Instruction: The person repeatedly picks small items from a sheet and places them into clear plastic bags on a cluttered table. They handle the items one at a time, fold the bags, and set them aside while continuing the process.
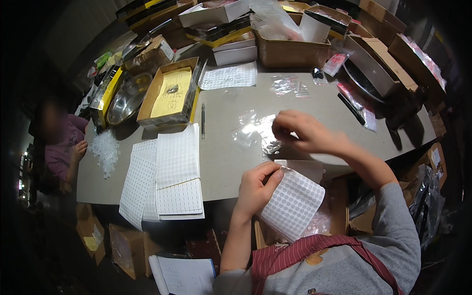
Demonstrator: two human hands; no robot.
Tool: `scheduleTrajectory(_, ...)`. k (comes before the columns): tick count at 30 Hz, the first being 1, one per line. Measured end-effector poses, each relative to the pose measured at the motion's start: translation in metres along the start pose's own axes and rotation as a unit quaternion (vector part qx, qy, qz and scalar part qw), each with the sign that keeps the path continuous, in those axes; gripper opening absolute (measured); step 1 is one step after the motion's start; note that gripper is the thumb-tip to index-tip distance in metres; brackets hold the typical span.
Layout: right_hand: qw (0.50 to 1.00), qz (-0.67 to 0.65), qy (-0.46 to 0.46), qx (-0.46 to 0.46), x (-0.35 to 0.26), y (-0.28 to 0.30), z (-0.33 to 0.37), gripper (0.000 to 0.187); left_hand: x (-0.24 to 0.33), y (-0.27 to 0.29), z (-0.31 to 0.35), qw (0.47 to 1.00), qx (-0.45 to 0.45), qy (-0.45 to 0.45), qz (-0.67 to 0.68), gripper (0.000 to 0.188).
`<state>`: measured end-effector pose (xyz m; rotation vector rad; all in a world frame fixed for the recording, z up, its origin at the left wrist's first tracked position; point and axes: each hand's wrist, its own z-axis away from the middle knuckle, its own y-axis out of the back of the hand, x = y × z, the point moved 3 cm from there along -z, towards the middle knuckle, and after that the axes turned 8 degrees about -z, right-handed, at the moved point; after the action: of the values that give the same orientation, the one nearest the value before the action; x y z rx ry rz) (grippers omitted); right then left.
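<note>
While the left hand (259, 186) pinches its upper left corner between thumb and forefinger, a sheet of round stickers (292, 204) hangs tilted at the table's near edge, above the person's lap. White with close rows of grey dots, the sheet bows slightly, its lower part reaching toward the striped apron (300, 258). Just beyond it, the right hand (302, 132) hovers over the table with fingers bent and drawn together; whether they grip anything, I cannot tell. Beneath and beside those fingers lie flat, shiny clear bags (246, 130).

Bare grey table (223, 167) stretches left of the left hand as far as a stack of dotted sheets (179, 189), which overhangs the near edge. Beyond the stack lie a slim pen (203, 120) and an open black-and-yellow box (164, 122) with yellow paper inside. Farther left are a metal bowl (125, 105) and a heap of small clear pieces (105, 150), with a co-worker's hand (79, 149) near the table's end. Cardboard boxes (294, 53) crowd the far side; to the right, a black marker (350, 108) lies beyond the right forearm.
</note>
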<state>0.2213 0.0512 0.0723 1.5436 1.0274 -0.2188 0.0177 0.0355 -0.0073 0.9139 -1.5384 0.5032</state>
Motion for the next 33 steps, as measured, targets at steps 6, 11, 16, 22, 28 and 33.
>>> scheduleTrajectory(6,0.994,0.085,-0.066,-0.034,0.057,-0.017,-0.028,0.019,-0.001,0.0,0.001,1.0,0.015,0.0,0.007,0.017)
scheduleTrajectory(11,0.97,0.148,-0.193,-0.018,0.069,-0.003,-0.024,0.028,0.006,-0.001,0.002,0.999,0.035,0.012,-0.006,0.016)
scheduleTrajectory(16,0.968,0.095,-0.229,-0.025,0.064,0.034,-0.008,0.034,0.004,0.003,0.006,0.993,0.007,0.065,0.093,0.014)
scheduleTrajectory(22,0.984,-0.071,-0.156,-0.054,0.009,0.034,0.067,0.023,0.012,0.009,0.012,0.979,-0.024,0.031,0.2,0.014)
scheduleTrajectory(28,0.979,-0.076,-0.105,-0.158,-0.023,0.016,0.121,0.04,0.011,0.006,0.011,0.968,0.002,0.027,0.25,0.016)
scheduleTrajectory(33,0.994,-0.061,-0.082,0.044,-0.019,0.031,0.119,0.029,0.016,0.001,0.011,0.989,0.077,0.036,0.125,0.016)
